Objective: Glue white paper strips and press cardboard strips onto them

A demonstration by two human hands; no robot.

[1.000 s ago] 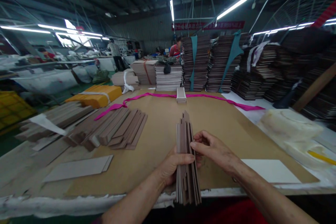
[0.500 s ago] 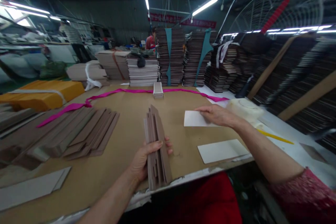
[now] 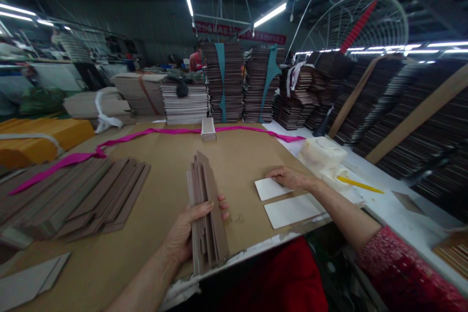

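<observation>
The left grip is wrapped round a bundle of brown strips, thumb across the top and fingertips curled past its right side, probably because loose pieces with uneven ends would slide apart unless squeezed from both sides. The bundle is near the front edge of the counter, its strips on edge; whether its underside rests there, I cannot tell.

The right grip lies over the far side of a small white card, leaving its near left part bare; whether it pinches the card or merely rests on it is hidden. A longer white card lies flat just beside, on the nearer side, seemingly kept within easy reach.

Left of the bundle, more brown pieces lie in leaning rows, an arrangement that likely keeps their edges easy to catch
</observation>
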